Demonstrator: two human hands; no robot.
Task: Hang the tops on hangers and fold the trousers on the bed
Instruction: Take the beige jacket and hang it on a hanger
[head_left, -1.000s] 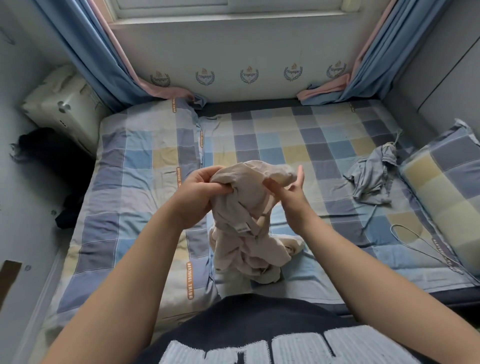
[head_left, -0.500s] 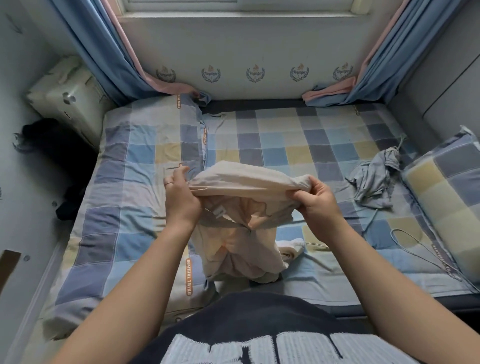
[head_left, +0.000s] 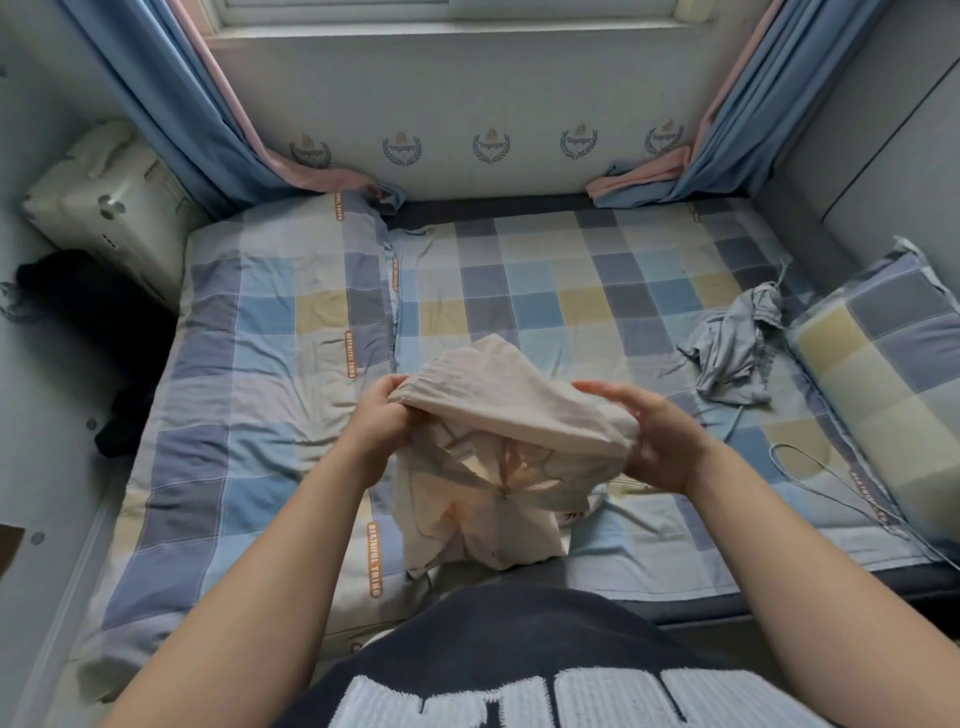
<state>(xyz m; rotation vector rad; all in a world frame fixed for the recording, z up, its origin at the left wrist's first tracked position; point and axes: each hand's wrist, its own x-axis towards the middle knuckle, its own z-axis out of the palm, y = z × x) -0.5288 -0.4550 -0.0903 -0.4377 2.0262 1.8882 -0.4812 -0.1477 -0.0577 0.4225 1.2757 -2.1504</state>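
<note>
My left hand (head_left: 382, 415) gripped the hem of the beige garment (head_left: 498, 410), my right hand (head_left: 665, 441) held its other side, above the bed (head_left: 571, 291); a grey garment (head_left: 737, 348) lay crumpled nearby.

A dark navy fabric top (head_left: 519, 623) is worn, marked across the chest with large white block lettering (head_left: 467, 699) of ribbed, towelling-like texture, cut off at the lower edge, and the left forearm (head_left: 270, 545) and right forearm (head_left: 779, 545) are left uncovered down to the left hand (head_left: 376, 415) and right hand (head_left: 660, 441).
</note>
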